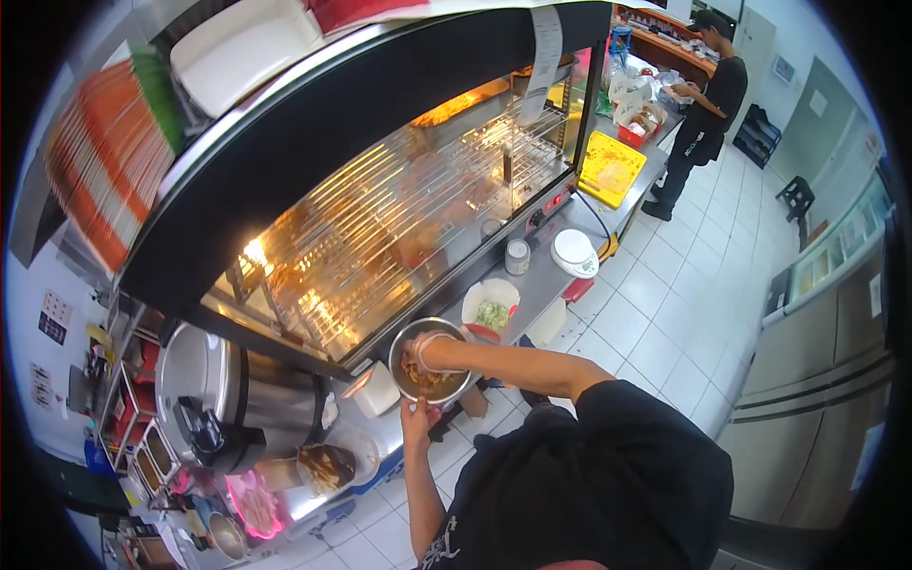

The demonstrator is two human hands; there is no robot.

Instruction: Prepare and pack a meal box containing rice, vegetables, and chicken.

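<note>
A round stainless steel bowl (456,390) stands at the counter's edge in front of the glass heated display cabinet, with small brown pieces of food (420,373) inside. My left hand (422,415) grips the near rim of the bowl. In a clear plastic glove, my right hand (429,352) reaches down into the bowl among the food; its fingertips are hidden, so whether they close on any pieces does not show. Just beyond the bowl is a white paper container (491,292) of chopped pale green food.
A digital kitchen scale (574,249) and a lidded jar (518,256) stand along the counter. A yellow tray (613,167) lies farther right, near a co-worker (712,100) handling packages. A large steel cooker (214,385) and a bowl with dark sauce (363,456) are at the left.
</note>
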